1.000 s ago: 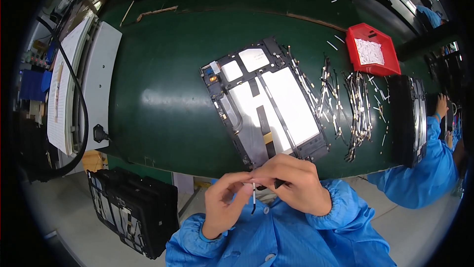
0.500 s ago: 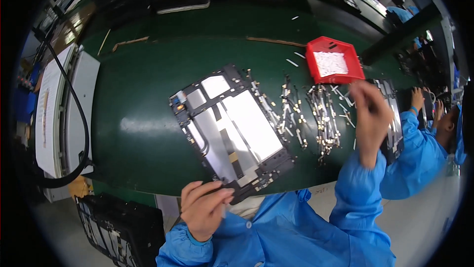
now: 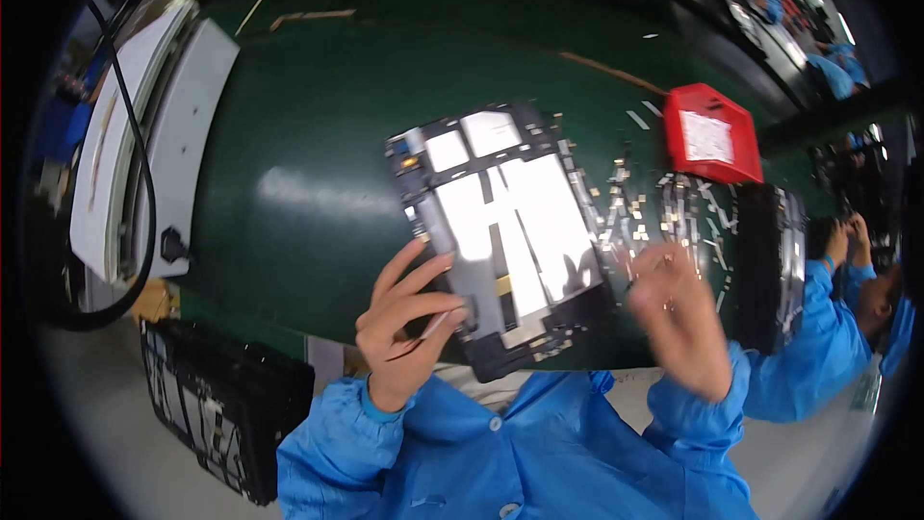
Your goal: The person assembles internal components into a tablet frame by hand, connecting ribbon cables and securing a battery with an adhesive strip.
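A tablet-like device [image 3: 462, 231] with its back off lies tilted in front of me. It has a black frame, bright silvery panels and small boards along its edges. My left hand [image 3: 409, 328] grips its near left edge, and a thin dark line shows by the thumb. Over the near right corner is my right hand [image 3: 679, 323], blurred, its fingers curled together. Whatever they hold is too smeared to make out. Just beyond that hand lie loose thin flex cables [image 3: 680, 207] with gold-coloured ends, in rough rows beside the device.
A red bin [image 3: 717, 169] of small white strips stands at the right, with white strips near it. Stacked dark devices [image 3: 770, 270] sit beside a co-worker's blue sleeve [image 3: 818, 347]. A white box [image 3: 183, 154] with a black cable is at the left; more dark devices [image 3: 226, 405] stand below.
My right hand has come down from near the red bin toward the device's near right corner. My left hand has shifted up along the device's left edge. The whole view has swung.
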`<state>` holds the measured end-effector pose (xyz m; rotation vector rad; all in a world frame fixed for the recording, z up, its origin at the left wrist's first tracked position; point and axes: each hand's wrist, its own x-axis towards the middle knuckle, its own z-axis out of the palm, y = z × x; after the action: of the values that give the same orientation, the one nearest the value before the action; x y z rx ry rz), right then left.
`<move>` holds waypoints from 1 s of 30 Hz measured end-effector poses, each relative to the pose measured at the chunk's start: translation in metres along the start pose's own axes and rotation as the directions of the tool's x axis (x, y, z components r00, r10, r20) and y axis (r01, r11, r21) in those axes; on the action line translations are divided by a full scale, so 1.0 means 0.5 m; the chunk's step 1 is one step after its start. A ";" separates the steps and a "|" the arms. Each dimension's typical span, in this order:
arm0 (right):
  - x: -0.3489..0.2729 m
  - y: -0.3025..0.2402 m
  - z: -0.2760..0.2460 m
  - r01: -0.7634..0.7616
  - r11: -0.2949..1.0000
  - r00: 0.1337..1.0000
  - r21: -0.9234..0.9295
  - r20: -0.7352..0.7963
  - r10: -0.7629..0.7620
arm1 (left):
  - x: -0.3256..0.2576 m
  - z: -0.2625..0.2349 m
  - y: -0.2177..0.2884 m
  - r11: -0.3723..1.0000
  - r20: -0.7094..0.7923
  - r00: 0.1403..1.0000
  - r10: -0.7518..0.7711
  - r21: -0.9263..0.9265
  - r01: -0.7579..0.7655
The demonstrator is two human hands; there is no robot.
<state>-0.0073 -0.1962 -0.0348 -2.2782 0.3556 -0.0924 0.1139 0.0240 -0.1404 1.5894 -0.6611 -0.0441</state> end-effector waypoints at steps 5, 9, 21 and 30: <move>-0.002 -0.020 0.133 0.250 0.956 0.958 0.151 0.104 -0.267 | 0.004 -0.005 -0.002 0.999 0.005 0.999 -0.033 -0.028 0.033; 0.030 0.007 0.190 0.413 0.908 0.910 0.078 0.006 -0.414 | 0.000 -0.008 -0.011 0.994 -0.038 0.996 -0.082 -0.069 0.079; 0.041 0.017 0.197 0.489 0.866 0.872 -0.100 0.078 -0.483 | 0.012 -0.010 -0.013 0.991 -0.018 0.994 -0.104 -0.089 0.102; 0.047 0.023 0.191 0.513 0.855 0.856 -0.079 0.116 -0.503 | 0.042 -0.012 -0.002 0.999 0.043 0.998 -0.040 0.029 0.039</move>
<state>0.0298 -0.1412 -0.1085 -2.4203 -0.3114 -0.2432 0.1342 0.0203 -0.1331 1.6326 -0.6669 -0.0994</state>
